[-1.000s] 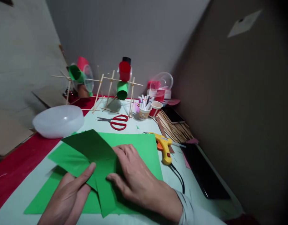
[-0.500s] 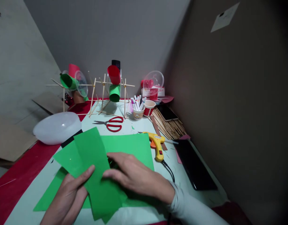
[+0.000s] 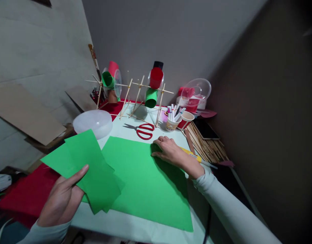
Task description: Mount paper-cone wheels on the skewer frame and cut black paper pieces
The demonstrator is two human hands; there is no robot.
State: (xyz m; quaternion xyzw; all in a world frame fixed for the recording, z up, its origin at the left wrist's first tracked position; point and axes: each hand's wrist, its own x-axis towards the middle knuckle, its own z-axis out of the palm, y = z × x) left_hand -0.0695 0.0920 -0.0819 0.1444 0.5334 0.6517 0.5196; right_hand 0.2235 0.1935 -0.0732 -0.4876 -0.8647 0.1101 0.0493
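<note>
Two bare hands were at the table (image 3: 130,225), and I watched them from far away through the head camera. The left hand (image 3: 60,200) was closed on some small green pieces (image 3: 82,162). Its thumb pressed on top, and the other fingers were hidden under them. The pieces fanned out a bit, and I couldn't count them all. They were up over the left part of a big green sheet (image 3: 150,193), which lay flat on the white table cover.

The right hand (image 3: 168,152) was at the far edge of the big sheet, near its right end. The thumb and fingers were bent down there, with a dark green bit between them. I couldn't tell if they were pinching the sheet or just touching it.

Red-handled scissors (image 3: 137,128) lay just past the sheet. A yellow glue gun (image 3: 193,155) was partly hidden behind the right arm. Farther back I saw a little cup (image 3: 172,126) full of markers (image 3: 173,113), and a red and white cup (image 3: 187,122) right beside it. A phone (image 3: 208,129) sat on a pile of thin sticks (image 3: 209,145). On the left was a cloudy white bowl (image 3: 93,123). At the back stood stick frames (image 3: 139,96) that held up paper tubes (image 3: 156,78) in red, green and black.
</note>
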